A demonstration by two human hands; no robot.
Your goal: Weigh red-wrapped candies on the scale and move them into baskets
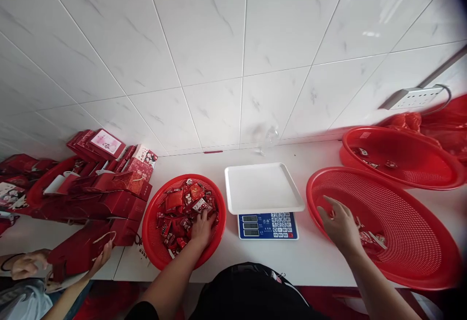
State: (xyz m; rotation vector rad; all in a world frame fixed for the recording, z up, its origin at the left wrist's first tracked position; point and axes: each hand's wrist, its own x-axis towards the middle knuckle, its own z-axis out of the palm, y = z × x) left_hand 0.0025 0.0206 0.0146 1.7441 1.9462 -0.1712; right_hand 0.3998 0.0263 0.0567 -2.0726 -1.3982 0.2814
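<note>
My left hand [203,226] reaches into a small red basket [153,247] filled with red wrapped candies [182,203]; its fingers curl down among the wrappers, and what they grip is hidden. My right hand [337,222] rests inside a large red mesh basket [412,242], fingers spread over a few wrapped candies [370,241] near its left wall. Between the two baskets stands a digital scale [268,225] with a bare white tray [262,187].
A second large red basket [401,157] with a few candies sits behind on the right. Red gift bags and boxes [105,184] pile up on the left, where another person's hands [25,264] hold a red bag [78,252]. A power strip [414,97] hangs on the tiled wall.
</note>
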